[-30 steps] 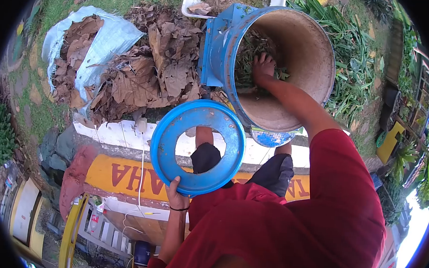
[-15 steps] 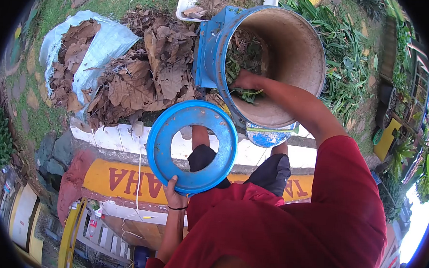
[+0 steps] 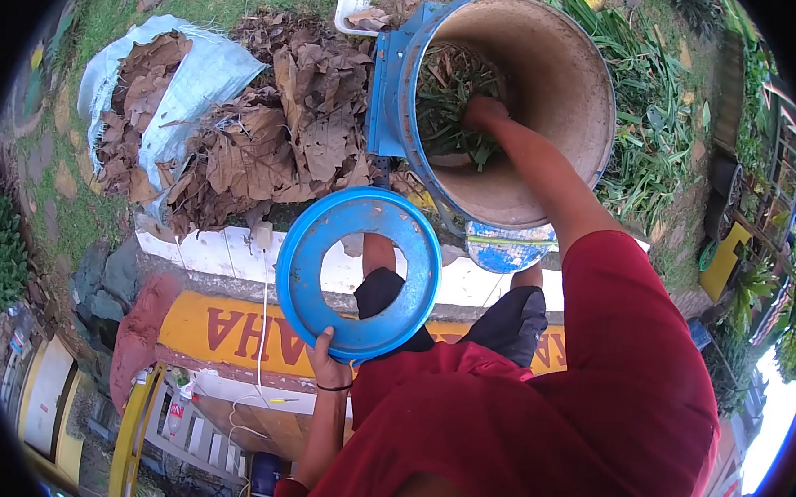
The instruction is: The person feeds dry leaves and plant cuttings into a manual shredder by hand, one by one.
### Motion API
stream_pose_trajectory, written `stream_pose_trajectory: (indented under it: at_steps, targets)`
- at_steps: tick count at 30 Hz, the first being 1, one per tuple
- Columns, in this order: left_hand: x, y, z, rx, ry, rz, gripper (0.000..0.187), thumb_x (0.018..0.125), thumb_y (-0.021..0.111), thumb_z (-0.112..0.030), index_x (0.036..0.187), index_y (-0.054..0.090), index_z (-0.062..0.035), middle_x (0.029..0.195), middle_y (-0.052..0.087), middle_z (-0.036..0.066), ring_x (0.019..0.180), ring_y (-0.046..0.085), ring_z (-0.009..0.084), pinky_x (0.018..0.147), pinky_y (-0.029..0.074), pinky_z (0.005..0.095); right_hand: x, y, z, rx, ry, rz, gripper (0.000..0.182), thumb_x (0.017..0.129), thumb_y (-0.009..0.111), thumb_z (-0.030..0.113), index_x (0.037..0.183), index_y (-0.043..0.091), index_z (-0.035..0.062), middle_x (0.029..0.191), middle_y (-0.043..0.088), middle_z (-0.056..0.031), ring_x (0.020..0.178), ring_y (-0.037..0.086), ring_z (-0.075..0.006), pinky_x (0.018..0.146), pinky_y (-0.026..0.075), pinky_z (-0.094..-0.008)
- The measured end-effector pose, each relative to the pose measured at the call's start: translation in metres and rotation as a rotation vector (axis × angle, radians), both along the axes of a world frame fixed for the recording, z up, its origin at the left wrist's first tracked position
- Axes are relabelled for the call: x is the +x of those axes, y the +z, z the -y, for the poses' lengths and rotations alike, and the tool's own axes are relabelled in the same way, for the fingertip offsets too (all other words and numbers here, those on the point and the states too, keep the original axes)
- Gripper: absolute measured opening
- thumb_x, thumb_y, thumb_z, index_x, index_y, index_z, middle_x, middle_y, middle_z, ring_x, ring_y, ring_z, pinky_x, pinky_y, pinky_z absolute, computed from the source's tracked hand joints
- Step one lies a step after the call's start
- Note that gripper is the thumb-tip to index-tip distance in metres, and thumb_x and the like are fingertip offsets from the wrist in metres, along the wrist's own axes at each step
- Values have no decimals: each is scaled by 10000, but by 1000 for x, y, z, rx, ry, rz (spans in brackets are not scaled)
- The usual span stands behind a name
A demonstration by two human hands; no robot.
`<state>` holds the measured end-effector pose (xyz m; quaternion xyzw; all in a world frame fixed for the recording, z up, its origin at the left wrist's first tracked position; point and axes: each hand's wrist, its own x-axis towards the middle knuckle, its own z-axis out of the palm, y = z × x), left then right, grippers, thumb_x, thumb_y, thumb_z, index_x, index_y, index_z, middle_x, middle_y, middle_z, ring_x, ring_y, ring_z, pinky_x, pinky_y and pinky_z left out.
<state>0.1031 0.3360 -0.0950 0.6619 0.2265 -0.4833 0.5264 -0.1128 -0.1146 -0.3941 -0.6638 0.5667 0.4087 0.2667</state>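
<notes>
My left hand (image 3: 327,364) grips the lower rim of a blue ring-shaped lid (image 3: 298,275), which has a large round hole and is held in front of my legs. My right hand (image 3: 486,114) reaches deep inside the blue drum (image 3: 568,104), among green leaves (image 3: 456,90) at its inner end. The fingers of that hand are hidden, so what they hold cannot be made out. Dry brown leaves (image 3: 320,109) lie in a heap left of the drum.
A pale blue sack (image 3: 186,89) of dry leaves lies at the left. Cut greenery (image 3: 647,127) is piled right of the drum. A white tray (image 3: 346,7) stands behind it. A white cable (image 3: 261,331) hangs over the yellow lettered ledge (image 3: 187,323).
My right hand has moved deeper into the drum, and the green leaves have gone inward with it. The view has shifted slightly; my left hand still holds the lid.
</notes>
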Motion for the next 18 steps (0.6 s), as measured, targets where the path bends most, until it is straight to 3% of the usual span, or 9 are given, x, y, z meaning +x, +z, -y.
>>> stream_pose_trajectory:
  at_steps: [2,4,6,10,12,14,16,18]
  targets:
    - [1,3,-9,16,-2,-41,328,889,656,-142,1182,563,-29,1031,627,78,959,643,218,868,538,375,-11,-6,-7,244,296,244,435,837,671,305,1152,701,7,1229,663,-231,1112,657,-375,956,526,-413]
    - [1,-1,-8,17,-3,-38,315,894,635,-156,1170,560,-25,1018,631,90,930,654,230,853,547,381,-19,2,-33,276,-144,528,502,816,713,346,1161,696,-18,1233,661,-234,1097,655,-368,966,510,-410]
    - [-6,-6,0,23,-5,-48,304,899,613,-169,1159,557,-21,1004,635,103,902,664,242,837,555,387,21,36,-60,222,-235,524,567,791,759,371,1187,684,-28,1220,671,-216,1084,652,-320,958,500,-396]
    - [-2,2,22,21,-62,29,333,900,615,-177,1185,544,-20,1023,632,106,929,662,241,842,554,393,90,49,-43,253,-805,625,557,798,778,357,1133,687,-79,1184,686,-189,1073,649,-262,915,492,-380]
    - [-5,7,28,3,-106,25,346,900,616,-177,1197,537,-19,1028,631,105,940,659,240,847,552,393,87,68,-12,234,-680,754,552,809,770,354,1098,684,-108,1164,693,-168,1067,648,-244,912,492,-375]
    - [-6,10,34,-2,-91,44,370,896,620,-179,1216,527,-18,1038,622,99,952,652,237,856,546,388,77,85,17,183,-627,755,496,807,775,312,1134,691,-52,1155,699,-157,1065,649,-242,919,496,-369]
    - [-7,12,40,-1,-77,38,374,894,622,-180,1218,525,-19,1042,618,96,951,650,238,860,543,385,51,74,41,0,-217,700,458,802,784,284,1177,697,34,1150,703,-144,1072,647,-241,932,505,-372]
    - [-7,9,51,-11,-53,27,378,893,624,-182,1219,523,-19,1046,614,93,950,648,238,864,540,383,34,108,61,-69,-102,529,506,803,769,304,1231,671,55,1202,686,-169,1102,655,-285,959,503,-375]
